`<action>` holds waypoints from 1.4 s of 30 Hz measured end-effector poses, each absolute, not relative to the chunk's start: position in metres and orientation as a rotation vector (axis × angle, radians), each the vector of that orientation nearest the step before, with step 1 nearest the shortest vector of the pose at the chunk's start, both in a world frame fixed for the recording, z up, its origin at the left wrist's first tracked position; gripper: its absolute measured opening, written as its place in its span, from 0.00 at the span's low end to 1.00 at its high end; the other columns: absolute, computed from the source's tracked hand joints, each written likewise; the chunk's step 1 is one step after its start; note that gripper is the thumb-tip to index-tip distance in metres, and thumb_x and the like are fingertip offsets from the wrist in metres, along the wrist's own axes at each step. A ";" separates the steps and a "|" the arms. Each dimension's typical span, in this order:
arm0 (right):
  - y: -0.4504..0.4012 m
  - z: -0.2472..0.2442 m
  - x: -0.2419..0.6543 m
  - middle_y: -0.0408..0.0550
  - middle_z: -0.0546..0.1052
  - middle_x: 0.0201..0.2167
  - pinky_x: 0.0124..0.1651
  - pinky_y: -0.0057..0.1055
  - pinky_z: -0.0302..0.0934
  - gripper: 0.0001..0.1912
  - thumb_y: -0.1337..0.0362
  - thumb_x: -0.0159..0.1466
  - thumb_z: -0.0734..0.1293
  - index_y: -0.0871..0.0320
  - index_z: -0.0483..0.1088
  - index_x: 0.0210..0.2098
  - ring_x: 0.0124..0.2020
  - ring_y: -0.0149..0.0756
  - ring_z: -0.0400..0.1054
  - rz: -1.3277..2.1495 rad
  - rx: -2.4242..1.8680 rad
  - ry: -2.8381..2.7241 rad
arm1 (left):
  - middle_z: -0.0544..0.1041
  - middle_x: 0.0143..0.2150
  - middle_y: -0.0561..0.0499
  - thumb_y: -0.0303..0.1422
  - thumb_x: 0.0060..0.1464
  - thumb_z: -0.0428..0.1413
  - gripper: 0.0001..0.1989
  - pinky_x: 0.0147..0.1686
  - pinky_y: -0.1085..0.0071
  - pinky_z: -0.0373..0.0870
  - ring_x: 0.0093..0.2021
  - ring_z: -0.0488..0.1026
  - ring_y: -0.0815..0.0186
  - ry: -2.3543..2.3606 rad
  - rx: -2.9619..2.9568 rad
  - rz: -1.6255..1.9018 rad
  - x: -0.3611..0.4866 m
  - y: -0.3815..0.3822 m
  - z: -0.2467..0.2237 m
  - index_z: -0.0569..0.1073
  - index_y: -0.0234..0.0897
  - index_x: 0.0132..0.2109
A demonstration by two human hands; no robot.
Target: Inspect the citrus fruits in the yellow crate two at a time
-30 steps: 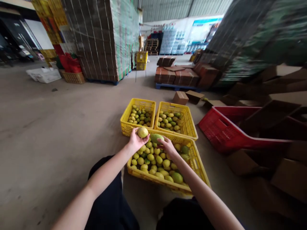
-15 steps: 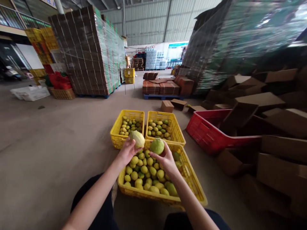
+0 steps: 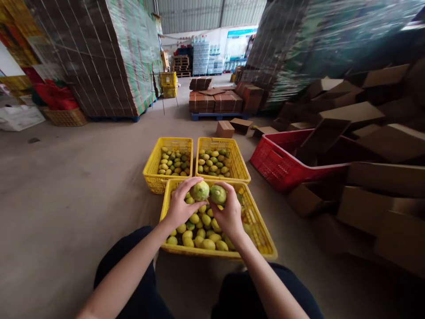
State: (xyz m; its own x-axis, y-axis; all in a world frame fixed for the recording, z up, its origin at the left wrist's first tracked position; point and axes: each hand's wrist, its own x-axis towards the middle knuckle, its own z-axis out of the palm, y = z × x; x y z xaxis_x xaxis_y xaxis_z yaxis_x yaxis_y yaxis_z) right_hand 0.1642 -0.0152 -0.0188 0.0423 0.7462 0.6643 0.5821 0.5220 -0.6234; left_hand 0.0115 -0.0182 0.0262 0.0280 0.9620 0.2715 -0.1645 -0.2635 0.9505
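Grips left fruit [image 3: 201, 190] in left hand [image 3: 179, 203], with fingers over the top and thumb below. Grips right fruit [image 3: 218, 195] in right hand [image 3: 230, 214], with fingers over the top and thumb low on the inner side. Holds both just beside each other, too close to tell touching from apart. Shows a blunt end of each to the camera.

Compared with half a second ago, closes most of the gap between the two and seems to turn left fruit from a pale flank to a greener end. Compared with a second ago, also turns right fruit from long side to end. Shifts left hand from a cupping hold to a clasp over the top. To judge by this, sets both ends up for viewing together, with neither put down.

Holds the pair above near crate [image 3: 199, 251], partly hiding the loose fruit [image 3: 208, 244] inside. Just beyond, left crate [image 3: 153, 180] and right crate [image 3: 241, 162], each with more inside; no clear change there. Farther right, red crate [image 3: 277, 165], near scattered boxes [image 3: 368, 217]. All around, grey floor [image 3: 99, 186].
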 end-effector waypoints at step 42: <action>-0.009 -0.006 0.157 0.39 0.67 0.16 0.11 0.24 0.47 0.13 0.54 0.57 0.64 0.56 0.60 0.29 0.11 0.28 0.60 1.681 -1.224 -0.763 | 0.71 0.16 0.49 0.56 0.52 0.49 0.28 0.13 0.77 0.59 0.14 0.65 0.71 1.096 0.753 0.620 0.003 0.006 -0.009 0.75 0.35 0.27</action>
